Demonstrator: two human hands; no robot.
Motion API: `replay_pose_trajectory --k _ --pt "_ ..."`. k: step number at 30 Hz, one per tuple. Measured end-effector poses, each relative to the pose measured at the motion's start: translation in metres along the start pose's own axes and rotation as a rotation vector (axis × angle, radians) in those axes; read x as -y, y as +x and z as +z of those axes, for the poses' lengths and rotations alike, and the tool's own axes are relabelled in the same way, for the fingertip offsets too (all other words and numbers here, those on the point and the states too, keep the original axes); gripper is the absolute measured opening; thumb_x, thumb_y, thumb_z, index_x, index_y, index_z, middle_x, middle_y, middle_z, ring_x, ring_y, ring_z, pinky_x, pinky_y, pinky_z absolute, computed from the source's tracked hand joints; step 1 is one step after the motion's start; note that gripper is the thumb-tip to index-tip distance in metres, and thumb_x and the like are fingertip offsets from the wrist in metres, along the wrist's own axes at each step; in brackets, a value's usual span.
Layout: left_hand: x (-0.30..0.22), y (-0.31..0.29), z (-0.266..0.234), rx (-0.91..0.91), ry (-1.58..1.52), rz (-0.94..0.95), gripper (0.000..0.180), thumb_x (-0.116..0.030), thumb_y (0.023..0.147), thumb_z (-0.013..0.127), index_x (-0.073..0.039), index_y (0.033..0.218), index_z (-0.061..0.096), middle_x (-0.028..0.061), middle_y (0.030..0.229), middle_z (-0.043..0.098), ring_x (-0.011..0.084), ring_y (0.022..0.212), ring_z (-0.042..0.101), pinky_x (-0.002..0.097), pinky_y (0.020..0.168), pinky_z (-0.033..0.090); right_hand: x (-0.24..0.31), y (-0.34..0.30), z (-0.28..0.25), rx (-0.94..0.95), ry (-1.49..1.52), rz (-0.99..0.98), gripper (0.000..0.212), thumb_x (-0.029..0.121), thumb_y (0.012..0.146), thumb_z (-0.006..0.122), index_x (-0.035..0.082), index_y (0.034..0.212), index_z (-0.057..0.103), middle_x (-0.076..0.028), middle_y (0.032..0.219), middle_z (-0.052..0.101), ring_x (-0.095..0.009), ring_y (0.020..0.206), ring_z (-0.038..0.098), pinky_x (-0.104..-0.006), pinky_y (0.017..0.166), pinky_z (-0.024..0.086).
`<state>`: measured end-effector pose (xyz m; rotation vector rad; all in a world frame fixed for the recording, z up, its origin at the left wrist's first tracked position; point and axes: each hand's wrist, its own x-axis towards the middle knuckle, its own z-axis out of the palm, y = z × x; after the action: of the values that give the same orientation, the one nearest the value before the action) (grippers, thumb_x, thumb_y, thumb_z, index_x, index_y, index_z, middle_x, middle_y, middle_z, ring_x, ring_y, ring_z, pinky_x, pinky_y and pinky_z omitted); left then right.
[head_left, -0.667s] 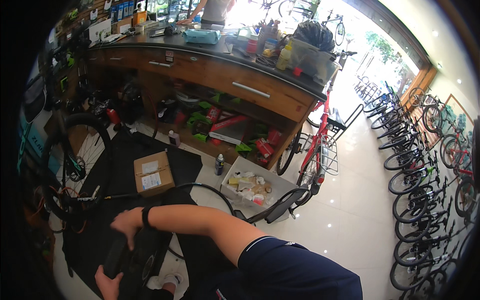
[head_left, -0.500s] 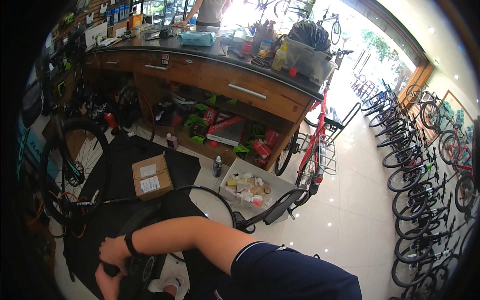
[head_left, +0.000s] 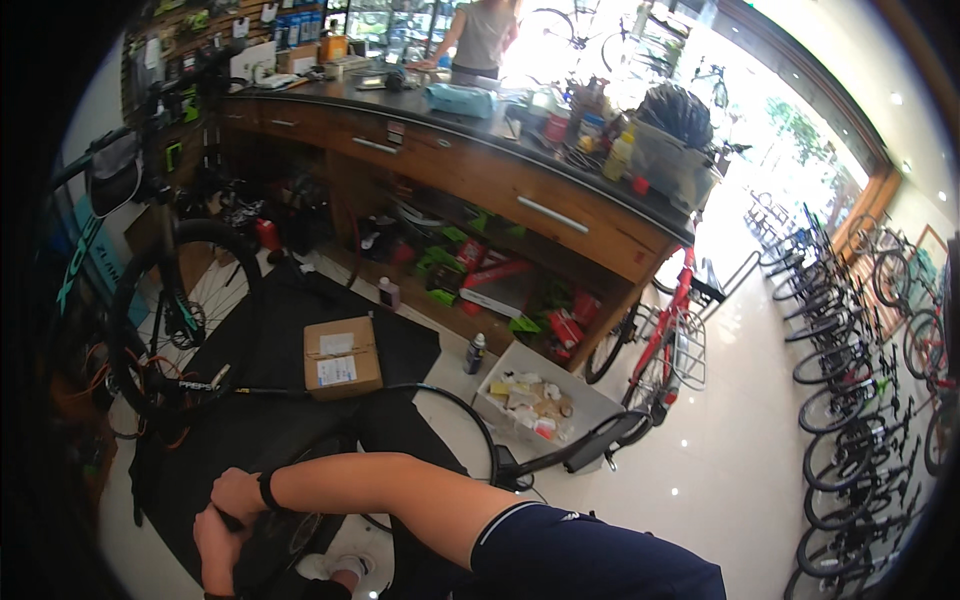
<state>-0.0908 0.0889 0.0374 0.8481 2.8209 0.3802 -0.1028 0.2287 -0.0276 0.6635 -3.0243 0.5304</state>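
At the lower left, a dark bicycle wheel (head_left: 303, 532) is partly hidden under my right forearm; its spokes show faintly. My right hand (head_left: 238, 494), with a black band at the wrist, is closed on the black tire at the wheel's left side. Just below it, my left hand (head_left: 216, 545) is also closed on the tire, its fingers close to the right hand. A bit of black rubber (head_left: 231, 522) shows between the two hands. Motion blur and low light hide the exact grip.
A black mat (head_left: 200, 470) covers the floor, bearing a cardboard box (head_left: 342, 355). Beyond are a floor pump (head_left: 512, 468), spray can (head_left: 475, 352), bin of scraps (head_left: 590, 395), and wooden workbench (head_left: 590, 240). A mountain bike (head_left: 175, 300) stands left; parked bikes (head_left: 830, 400) line the right.
The view has swung, so the surroundings sit farther right and lower. Both hands stay on the tire; my left hand and forearm show more fully below the right hand.
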Motion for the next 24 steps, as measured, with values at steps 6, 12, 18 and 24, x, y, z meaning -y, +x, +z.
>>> replay_pose_trajectory --k 6,12,18,24 --pt "0.012 0.021 0.004 -0.112 0.006 0.025 0.045 -0.007 0.059 0.089 0.004 0.097 0.068 0.0240 0.094 0.072 0.0426 0.092 0.069 0.0488 0.078 0.057 -0.007 0.015 -0.004 -0.089 0.049 0.135 0.037 0.030 0.059 0.090 0.008 0.086 0.076 -0.015 0.089 0.074 -0.031 0.088 0.072 -0.0407 0.083 0.057" --pt "0.032 0.047 0.018 -0.249 0.069 0.049 0.041 -0.011 0.062 0.089 0.004 0.095 0.068 0.0232 0.091 0.072 0.0419 0.090 0.070 0.0483 0.076 0.057 -0.017 0.033 -0.004 -0.189 0.113 0.211 0.029 0.019 0.062 0.088 0.003 0.083 0.076 -0.018 0.089 0.074 -0.033 0.089 0.073 -0.0419 0.083 0.059" --pt "0.006 0.038 -0.013 -0.066 0.048 0.098 0.048 -0.023 0.060 0.092 0.003 0.092 0.068 0.0239 0.090 0.072 0.0407 0.088 0.070 0.0472 0.077 0.058 -0.039 0.020 -0.033 0.078 0.097 0.013 0.049 0.037 0.059 0.091 0.003 0.090 0.075 -0.016 0.092 0.074 -0.034 0.091 0.072 -0.0435 0.081 0.057" --pt "-0.003 0.009 -0.015 0.088 -0.196 0.190 0.059 -0.027 0.053 0.093 0.007 0.096 0.069 0.0255 0.090 0.072 0.0412 0.088 0.071 0.0440 0.078 0.058 -0.030 -0.019 -0.062 0.435 0.257 -0.087 0.066 0.042 0.059 0.095 0.005 0.109 0.074 -0.015 0.107 0.074 -0.033 0.102 0.069 -0.0422 0.088 0.053"
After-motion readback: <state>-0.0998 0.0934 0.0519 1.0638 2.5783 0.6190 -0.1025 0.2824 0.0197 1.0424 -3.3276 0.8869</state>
